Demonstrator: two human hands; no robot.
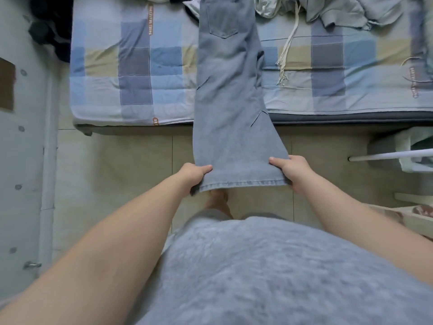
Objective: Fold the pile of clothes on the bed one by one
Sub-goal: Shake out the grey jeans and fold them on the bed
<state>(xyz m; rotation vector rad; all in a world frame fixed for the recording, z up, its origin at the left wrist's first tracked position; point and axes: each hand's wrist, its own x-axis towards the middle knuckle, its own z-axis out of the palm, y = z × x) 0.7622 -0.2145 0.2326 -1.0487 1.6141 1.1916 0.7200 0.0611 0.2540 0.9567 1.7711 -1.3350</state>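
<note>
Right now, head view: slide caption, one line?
The left hand and right hand grip the hem of pale jeans stretched from the checked bed over the floor; unfolded clothes behind.

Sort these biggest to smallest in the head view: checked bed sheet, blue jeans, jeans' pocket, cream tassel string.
1. Blue-and-beige checked bed sheet
2. Light blue denim jeans, nearer the camera
3. Back pocket and cream tasselled string: unsure, string longer, pocket wider

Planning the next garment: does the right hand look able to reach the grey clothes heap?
Probably not yet: the right hand grips the jeans hem, and the grey clothes heap lies far across the bed.
</note>
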